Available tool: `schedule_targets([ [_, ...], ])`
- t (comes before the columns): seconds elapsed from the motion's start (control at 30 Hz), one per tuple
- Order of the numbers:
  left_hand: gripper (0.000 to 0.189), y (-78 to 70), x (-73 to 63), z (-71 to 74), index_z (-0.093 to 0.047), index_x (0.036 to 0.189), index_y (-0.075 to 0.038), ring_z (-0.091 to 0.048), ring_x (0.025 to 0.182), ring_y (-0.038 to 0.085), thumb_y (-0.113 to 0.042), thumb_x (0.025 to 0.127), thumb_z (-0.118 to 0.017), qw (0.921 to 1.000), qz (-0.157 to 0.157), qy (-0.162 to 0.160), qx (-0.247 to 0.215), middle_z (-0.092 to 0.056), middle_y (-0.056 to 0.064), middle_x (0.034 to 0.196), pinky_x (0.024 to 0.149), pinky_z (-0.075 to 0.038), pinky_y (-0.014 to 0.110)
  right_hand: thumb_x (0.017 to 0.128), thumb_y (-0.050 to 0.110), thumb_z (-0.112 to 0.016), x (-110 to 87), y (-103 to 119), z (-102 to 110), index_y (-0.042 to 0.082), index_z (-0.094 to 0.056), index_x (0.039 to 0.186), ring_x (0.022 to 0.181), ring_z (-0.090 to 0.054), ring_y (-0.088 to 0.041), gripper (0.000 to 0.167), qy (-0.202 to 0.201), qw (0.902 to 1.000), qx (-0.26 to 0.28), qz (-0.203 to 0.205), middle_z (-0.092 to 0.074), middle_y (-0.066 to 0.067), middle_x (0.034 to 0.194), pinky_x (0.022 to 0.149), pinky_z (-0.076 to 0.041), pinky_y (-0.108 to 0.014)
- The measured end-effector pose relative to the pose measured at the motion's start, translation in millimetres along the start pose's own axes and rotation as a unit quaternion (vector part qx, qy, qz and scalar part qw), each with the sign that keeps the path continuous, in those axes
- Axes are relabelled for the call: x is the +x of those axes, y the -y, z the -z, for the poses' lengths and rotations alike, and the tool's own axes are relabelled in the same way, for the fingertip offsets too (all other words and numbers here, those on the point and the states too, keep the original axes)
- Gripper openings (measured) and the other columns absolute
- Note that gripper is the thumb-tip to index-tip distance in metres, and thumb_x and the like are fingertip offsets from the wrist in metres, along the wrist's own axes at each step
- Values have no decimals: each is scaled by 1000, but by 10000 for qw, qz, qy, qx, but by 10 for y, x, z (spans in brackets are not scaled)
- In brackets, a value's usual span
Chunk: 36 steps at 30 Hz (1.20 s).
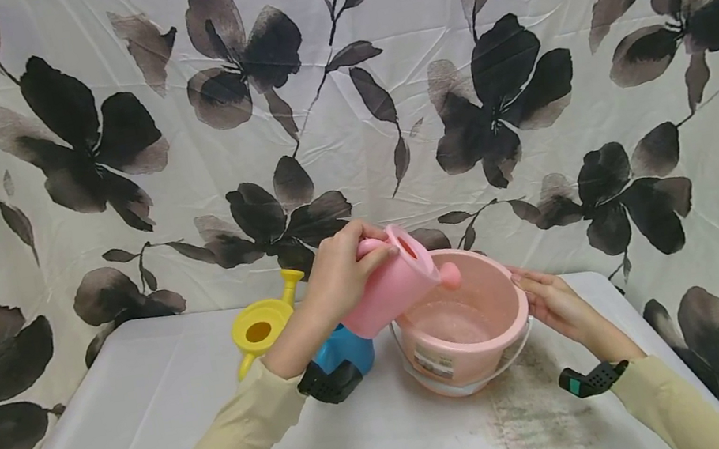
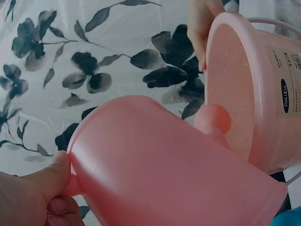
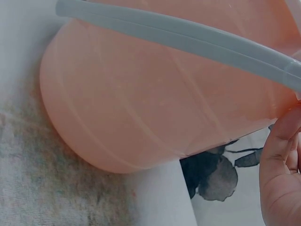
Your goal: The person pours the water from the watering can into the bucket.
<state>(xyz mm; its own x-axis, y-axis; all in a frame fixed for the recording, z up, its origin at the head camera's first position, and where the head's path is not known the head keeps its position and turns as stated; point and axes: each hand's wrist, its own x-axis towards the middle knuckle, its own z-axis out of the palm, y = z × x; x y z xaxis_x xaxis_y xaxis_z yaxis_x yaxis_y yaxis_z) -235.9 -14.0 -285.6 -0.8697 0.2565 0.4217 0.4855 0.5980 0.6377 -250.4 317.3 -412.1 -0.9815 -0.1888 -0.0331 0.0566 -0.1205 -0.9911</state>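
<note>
My left hand [image 1: 346, 271] grips the handle of a pink watering can [image 1: 389, 291], thumb and fingers closed round it. The can is tilted, and its round spout head [image 2: 214, 119] reaches over the rim of a pale pink bucket [image 1: 468, 348]. The bucket stands upright on the table, its grey-white bail handle [image 3: 188, 37] hanging down along the front. My right hand [image 1: 561, 305] touches the bucket's right side at the rim from outside, fingers extended. In the left wrist view, a label [image 2: 286, 80] shows on the bucket's wall.
A yellow watering can [image 1: 262, 327] stands left of my left forearm. Behind my left wrist, a blue object [image 1: 346, 351] is partly hidden. The white table [image 1: 164, 387] has a dark stained patch [image 1: 541, 393] at the right. Floral cloth [image 1: 342, 123] hangs behind it.
</note>
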Motion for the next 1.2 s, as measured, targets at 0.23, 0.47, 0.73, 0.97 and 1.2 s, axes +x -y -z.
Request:
schedule_targets([
  [0.23,28,24,-6,8,-65,106,-8,-64,87,24,-27,87,-70,9999,-73,-136,-9,-71,10,107,74,-54,34,103,19,-42,-17,18,-6,-15,-8,147,101,-62,3,65,89,9999,-2,70,-65,18,106,83,-51,-16],
  [0.47,27,16,-7,30,-65,105,-7,-64,87,24,-27,87,-70,9997,-145,-174,5,-71,10,105,74,-55,35,103,20,-42,-2,25,-13,-12,-9,148,100,-62,4,65,6,10000,-10,-32,-64,20,106,83,-51,-16],
  [0.73,27,-9,-15,48,-65,106,-7,-64,86,24,-27,87,-70,9998,-170,-138,-15,-71,10,104,73,-55,33,98,30,-54,22,-28,48,-11,-20,147,103,-63,2,73,338,9991,-21,266,-64,19,110,84,-52,-17],
  [0.97,27,-26,-28,48,-64,105,-7,-64,87,24,-26,87,-70,9991,-378,-173,67,-72,10,103,74,-54,34,100,26,-50,37,-3,12,-13,-13,148,101,-63,3,72,47,9999,-154,59,-64,20,107,83,-52,-17],
  [1.2,27,-43,-30,45,-65,105,-7,-65,89,24,-25,86,-71,9988,-440,-191,47,-72,10,103,74,-54,34,104,19,-42,40,23,5,-12,-10,148,99,-64,3,63,-14,10000,-36,-58,-64,21,105,82,-52,-17],
])
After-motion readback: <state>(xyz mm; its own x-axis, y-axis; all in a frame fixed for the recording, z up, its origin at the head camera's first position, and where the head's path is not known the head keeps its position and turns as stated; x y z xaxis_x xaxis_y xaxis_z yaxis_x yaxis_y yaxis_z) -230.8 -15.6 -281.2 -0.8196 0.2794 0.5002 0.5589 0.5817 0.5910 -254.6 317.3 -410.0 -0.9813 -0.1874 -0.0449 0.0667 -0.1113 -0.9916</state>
